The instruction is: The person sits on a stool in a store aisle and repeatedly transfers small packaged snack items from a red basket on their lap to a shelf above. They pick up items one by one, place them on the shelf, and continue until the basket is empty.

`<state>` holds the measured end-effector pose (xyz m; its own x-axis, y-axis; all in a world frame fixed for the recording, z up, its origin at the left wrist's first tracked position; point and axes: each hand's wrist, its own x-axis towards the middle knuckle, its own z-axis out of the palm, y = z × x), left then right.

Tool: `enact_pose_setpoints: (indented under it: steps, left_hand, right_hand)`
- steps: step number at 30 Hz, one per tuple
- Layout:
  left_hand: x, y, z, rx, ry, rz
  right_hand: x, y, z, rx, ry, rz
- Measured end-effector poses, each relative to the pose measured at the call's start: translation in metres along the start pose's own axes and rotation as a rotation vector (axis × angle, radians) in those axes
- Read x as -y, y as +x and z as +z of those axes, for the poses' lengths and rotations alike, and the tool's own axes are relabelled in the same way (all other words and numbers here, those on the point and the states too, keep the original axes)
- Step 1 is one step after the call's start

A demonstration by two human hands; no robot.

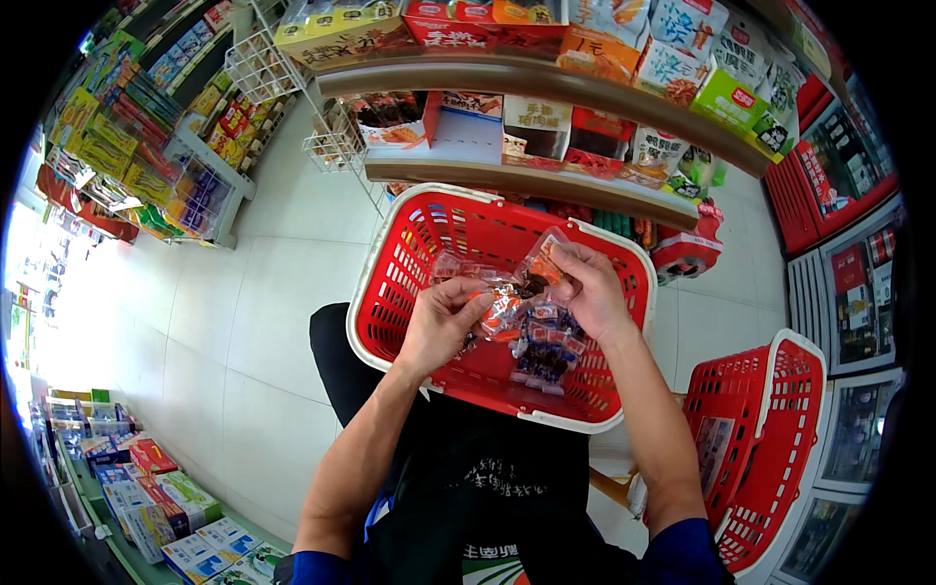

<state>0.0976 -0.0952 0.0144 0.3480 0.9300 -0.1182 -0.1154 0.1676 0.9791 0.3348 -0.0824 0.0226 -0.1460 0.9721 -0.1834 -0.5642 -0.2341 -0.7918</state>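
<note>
Shop aisle, tiled floor (283, 283); shelf (468, 144) beyond red basket (487, 387) | Left hand (436, 327): fingers pinching orange packet (502, 310), over basket | Right hand (597, 292): fingers pinching clear-and-orange packet (542, 257), over basket | Judged progress: two packets in grasp; blue-wrapped packets (548, 353), inside basket, apparently remain ungrasped

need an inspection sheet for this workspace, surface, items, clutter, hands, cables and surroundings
Surface: red basket with white rim, directly before the person; pale tiled floor around.
Items: small blue-printed packets bunched in the basket; orange-printed clear packets at the fingertips.
Clutter: another red basket at the person's right.
Left hand: pinches an orange packet.
Right hand: pinches a clear packet.
Cables: nothing seen.
Surroundings: brown-edged shelves of packaged goods ahead; glass-fronted cabinets right.
</note>
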Motion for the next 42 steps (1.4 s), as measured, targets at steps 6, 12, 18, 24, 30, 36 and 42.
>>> enact_pose_setpoints:
  steps: [6, 12, 18, 24, 30, 36, 42]
  left_hand:
    - [-0.003, 0.008, -0.011, -0.119, 0.041, 0.054]
    - [-0.023, 0.051, -0.036, -0.233, -0.009, 0.226]
    - [-0.041, 0.106, -0.081, -0.451, 0.337, 0.582]
    - [-0.055, 0.13, -0.12, -0.471, 1.093, 0.82]
    - [-0.062, 0.148, -0.135, -0.42, 1.328, 0.814]
    - [-0.071, 0.158, -0.133, -0.377, 1.337, 0.744]
    - [-0.075, 0.166, -0.131, -0.51, 1.194, 0.738]
  right_hand:
    - [0.0, 0.008, 0.03, 0.053, -0.396, -0.083]
    - [0.023, 0.056, 0.075, 0.156, -0.555, -0.071]
    - [0.025, 0.143, 0.095, 0.081, -0.576, -0.342]
    - [0.02, 0.201, 0.119, 0.17, -0.564, -0.573]
    - [0.017, 0.236, 0.116, 0.224, -1.042, -0.786]
    - [0.03, 0.262, 0.131, -0.06, -1.77, -0.742]
    - [0.03, 0.26, 0.138, -0.004, -1.749, -0.719]
